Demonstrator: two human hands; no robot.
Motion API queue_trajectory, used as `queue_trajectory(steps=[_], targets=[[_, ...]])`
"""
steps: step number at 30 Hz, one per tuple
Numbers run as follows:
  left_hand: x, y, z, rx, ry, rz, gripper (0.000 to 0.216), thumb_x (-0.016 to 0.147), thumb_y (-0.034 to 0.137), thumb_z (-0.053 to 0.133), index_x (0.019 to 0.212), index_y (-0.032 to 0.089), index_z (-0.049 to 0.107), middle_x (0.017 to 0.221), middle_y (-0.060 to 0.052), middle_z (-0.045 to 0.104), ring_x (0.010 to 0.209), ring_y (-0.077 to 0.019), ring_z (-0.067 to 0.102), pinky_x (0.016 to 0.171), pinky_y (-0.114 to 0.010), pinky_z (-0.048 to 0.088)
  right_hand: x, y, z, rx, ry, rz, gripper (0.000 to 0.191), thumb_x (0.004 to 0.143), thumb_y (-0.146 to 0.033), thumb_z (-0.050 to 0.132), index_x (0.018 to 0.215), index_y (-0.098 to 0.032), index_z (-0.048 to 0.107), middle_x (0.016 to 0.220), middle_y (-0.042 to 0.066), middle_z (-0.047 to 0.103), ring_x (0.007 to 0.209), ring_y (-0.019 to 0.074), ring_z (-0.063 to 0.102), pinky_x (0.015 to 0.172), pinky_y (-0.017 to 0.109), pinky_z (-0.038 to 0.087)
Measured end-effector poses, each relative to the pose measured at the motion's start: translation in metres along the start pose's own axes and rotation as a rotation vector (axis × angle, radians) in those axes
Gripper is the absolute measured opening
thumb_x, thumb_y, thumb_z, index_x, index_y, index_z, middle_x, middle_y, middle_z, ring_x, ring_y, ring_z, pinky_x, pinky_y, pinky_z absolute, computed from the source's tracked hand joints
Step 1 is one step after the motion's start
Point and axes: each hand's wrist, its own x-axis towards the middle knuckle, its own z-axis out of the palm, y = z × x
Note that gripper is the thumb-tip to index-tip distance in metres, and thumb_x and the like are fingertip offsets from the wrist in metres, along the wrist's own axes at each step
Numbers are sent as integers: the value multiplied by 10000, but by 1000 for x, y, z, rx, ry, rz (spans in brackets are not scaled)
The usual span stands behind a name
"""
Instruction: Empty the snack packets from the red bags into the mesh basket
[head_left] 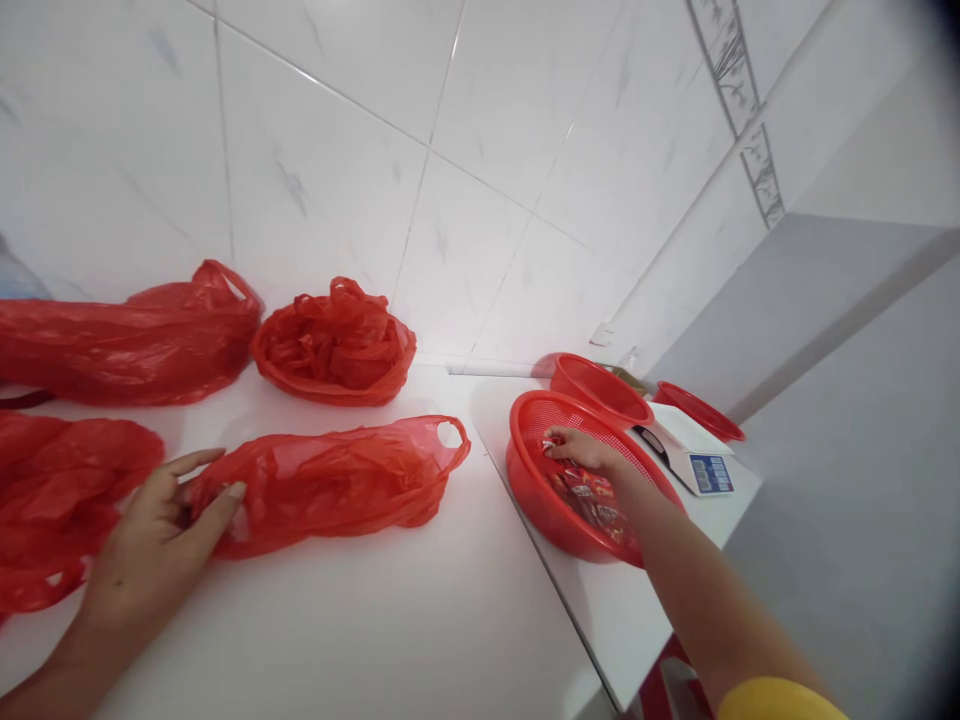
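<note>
A crumpled red plastic bag [337,485] lies flat on the white table, its looped handle pointing right. At the bag's left end is my left hand [161,530], its thumb and curled fingers gripping the plastic; some fingertips are hidden. My right hand [585,450] reaches into a red perforated basket [555,520], fingers closed on a small red wrapped packet [553,443]. Beneath that hand, several similar shiny red and brown packets [592,500] lie in the basket.
More red bags lie at the left, one by the wall [142,345] and one nearer [67,500]. A bag-filled basket [337,350] stands against the tiles. Behind the working basket are a red basin [600,385], a white digital scale [694,455] and another red basin [697,408].
</note>
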Motion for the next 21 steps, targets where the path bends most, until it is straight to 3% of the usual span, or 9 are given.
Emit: queue_trajectory(steps=[3,5,8,11,15,18,21], targets=[[0,-1,0,-16,-11,9,581,770,443,589,1285,223,436,641,43,602,614,-170,604,563,-256,487,1,1,-4,201,-204,106,216,651,-235,697,859,-209,644,898,76,686,714,198,628,596,298,477],[0,1,1,-40,-10,20,572,769,441,591,1274,219,441,624,49,594,610,-167,597,575,-257,486,3,1,-4,337,-252,112,241,635,-235,702,855,-210,606,853,48,668,719,177,620,619,283,475],[-2,5,3,-60,-11,14,579,764,450,600,1267,211,441,610,51,589,595,-163,586,568,-257,476,6,-6,-2,495,-318,5,237,624,-265,696,792,-211,538,689,-32,584,603,121,563,591,248,448],[-6,11,4,-99,-33,23,564,779,435,596,1259,190,429,587,54,573,572,-147,564,564,-248,462,3,-31,10,534,-368,-138,237,635,-296,683,783,-213,516,658,-50,540,507,79,477,509,211,382],[-11,17,5,-160,-37,46,544,789,429,586,1244,182,419,558,61,552,537,-137,542,565,-255,464,-15,-85,49,334,-464,-276,211,734,-334,610,891,-234,509,665,-47,545,446,75,406,456,210,336],[-12,19,6,-196,-24,43,515,785,431,583,1216,191,435,548,62,550,523,-138,542,553,-259,473,-29,-120,95,191,-472,-642,103,782,-204,537,878,-229,512,794,-28,580,614,96,504,575,218,398],[-11,20,5,-221,-35,48,475,793,425,571,1189,194,448,573,55,568,523,-135,546,552,-257,478,-35,-142,145,-46,-400,-916,220,770,-58,447,891,-226,521,950,-11,562,753,113,541,643,227,411]])
